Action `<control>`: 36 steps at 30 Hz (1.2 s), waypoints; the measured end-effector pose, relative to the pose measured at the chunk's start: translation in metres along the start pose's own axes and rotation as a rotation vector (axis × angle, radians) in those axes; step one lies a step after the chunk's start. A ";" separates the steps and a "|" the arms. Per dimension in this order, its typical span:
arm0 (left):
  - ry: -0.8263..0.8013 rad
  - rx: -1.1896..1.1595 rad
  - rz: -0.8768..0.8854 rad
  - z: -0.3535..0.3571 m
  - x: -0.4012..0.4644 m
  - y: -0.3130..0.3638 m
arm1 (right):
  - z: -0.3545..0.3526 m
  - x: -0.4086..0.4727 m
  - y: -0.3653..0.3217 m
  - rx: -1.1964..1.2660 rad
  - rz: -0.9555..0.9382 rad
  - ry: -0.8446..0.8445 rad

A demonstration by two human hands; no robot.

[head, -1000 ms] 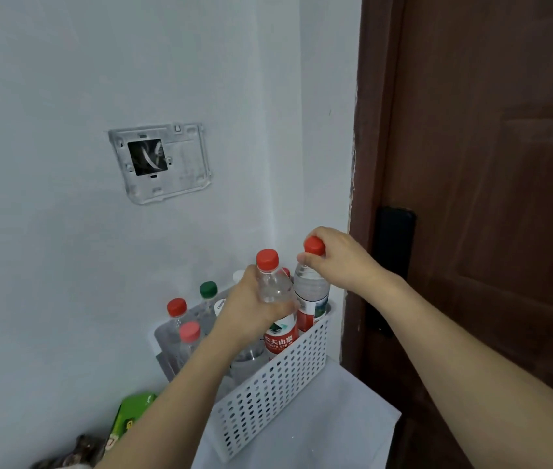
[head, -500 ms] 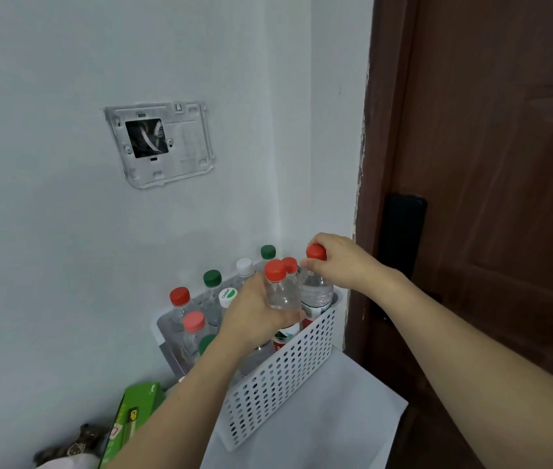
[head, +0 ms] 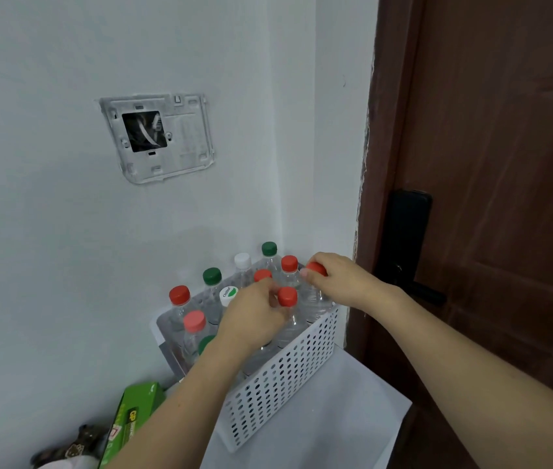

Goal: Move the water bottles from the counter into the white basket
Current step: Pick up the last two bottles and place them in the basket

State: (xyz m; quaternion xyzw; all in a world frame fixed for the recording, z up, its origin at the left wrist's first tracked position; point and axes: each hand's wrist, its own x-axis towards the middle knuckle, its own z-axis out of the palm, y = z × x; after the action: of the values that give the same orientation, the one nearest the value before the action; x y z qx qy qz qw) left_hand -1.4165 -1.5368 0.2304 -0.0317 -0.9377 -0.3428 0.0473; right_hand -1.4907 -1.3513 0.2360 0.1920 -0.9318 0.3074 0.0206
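Note:
The white perforated basket (head: 288,374) stands on the white counter (head: 329,431) against the wall. Several clear water bottles with red, green and white caps stand upright inside it. My left hand (head: 254,319) grips the neck of a red-capped bottle (head: 287,296) that sits low in the basket's near row. My right hand (head: 339,279) holds another red-capped bottle (head: 315,269) by its cap at the basket's right end, also down in the basket. The bottle bodies are mostly hidden by my hands and the basket wall.
A green battery box (head: 136,414) lies left of the basket, with a dark small object (head: 72,448) beside it. A brown door (head: 491,198) with a black handle plate (head: 407,238) is close on the right. An open wall plate (head: 156,137) hangs above.
Both hands have lowered their red-capped bottles down into the basket; the bottles now sit level with the others. The view has tilted, showing more bottles at the back.

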 end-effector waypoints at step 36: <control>0.051 0.362 0.123 0.002 -0.007 0.016 | 0.006 -0.005 -0.010 -0.077 0.110 -0.013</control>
State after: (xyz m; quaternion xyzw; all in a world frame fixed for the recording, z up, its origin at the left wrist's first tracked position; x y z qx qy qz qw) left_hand -1.4082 -1.5233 0.2385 -0.0714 -0.9788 -0.1654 0.0969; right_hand -1.4820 -1.3603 0.2356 0.1418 -0.9521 0.2708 0.0049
